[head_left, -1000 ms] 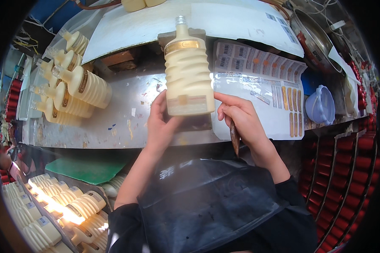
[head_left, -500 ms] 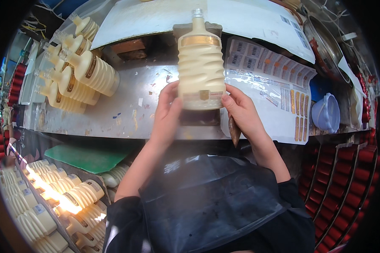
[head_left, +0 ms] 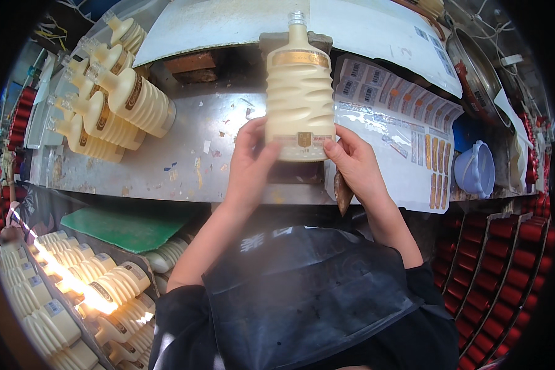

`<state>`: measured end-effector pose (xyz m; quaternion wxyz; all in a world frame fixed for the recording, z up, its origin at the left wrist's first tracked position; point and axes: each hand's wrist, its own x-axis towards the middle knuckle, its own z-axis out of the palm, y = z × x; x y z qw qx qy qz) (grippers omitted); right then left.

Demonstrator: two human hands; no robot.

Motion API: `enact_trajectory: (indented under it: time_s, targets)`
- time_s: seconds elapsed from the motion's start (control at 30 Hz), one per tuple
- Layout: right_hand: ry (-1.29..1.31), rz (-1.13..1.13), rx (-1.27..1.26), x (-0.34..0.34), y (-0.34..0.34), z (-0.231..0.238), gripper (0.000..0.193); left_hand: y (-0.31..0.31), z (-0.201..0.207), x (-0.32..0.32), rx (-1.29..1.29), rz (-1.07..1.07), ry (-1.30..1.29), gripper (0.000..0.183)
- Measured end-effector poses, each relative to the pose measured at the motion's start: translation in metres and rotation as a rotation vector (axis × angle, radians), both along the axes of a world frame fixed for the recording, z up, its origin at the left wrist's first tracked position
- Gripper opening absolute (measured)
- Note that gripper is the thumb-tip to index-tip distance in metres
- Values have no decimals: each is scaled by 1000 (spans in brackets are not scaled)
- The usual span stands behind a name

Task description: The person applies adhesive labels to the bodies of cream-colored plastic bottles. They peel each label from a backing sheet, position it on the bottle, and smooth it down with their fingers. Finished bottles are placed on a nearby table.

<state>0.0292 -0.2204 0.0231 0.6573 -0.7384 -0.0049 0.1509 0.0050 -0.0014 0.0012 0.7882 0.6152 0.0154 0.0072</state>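
Observation:
A cream, rippled bottle (head_left: 300, 92) with a clear threaded neck lies before me, neck pointing away. It carries a gold band near its shoulder and a small label with a gold emblem near its base. My left hand (head_left: 251, 157) grips the base from the left, thumb across the front. My right hand (head_left: 355, 161) holds the right side of the base, thumb beside the label. A brown, pointed tool (head_left: 343, 193) hangs beneath my right palm; its upper end is hidden. Behind the bottle's shoulder shows a grey block support (head_left: 276, 43).
Several similar bottles (head_left: 140, 102) stand or lean at the left of the metal table (head_left: 185, 169). Sheets of gold and printed labels (head_left: 407, 123) lie to the right, beside a lilac pail (head_left: 476, 169). Crated bottles (head_left: 49, 320) are lower left; red cylinders (head_left: 499, 271) are racked lower right.
The view has shifted slightly, so the bottle and both hands appear a little farther right. Both hands keep their hold on the bottle's base.

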Motion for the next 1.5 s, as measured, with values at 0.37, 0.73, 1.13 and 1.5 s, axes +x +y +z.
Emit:
enact_trajectory:
  time_s: [0.37,0.73,1.13,1.5]
  targets:
    - [-13,-56,-12,-2,4,6,51,-9,16,2,16,39,70,57]
    - [8,-32,-82,1,0,8,47,-12,15,3,14,56,51,59]
    - [-743,-64,-561,-6,16,68,30,-12,5,3,42,63,8,58]
    - [-707,-246,-783,-20,25,75,25,-13,1,6,98,147,-36,56]
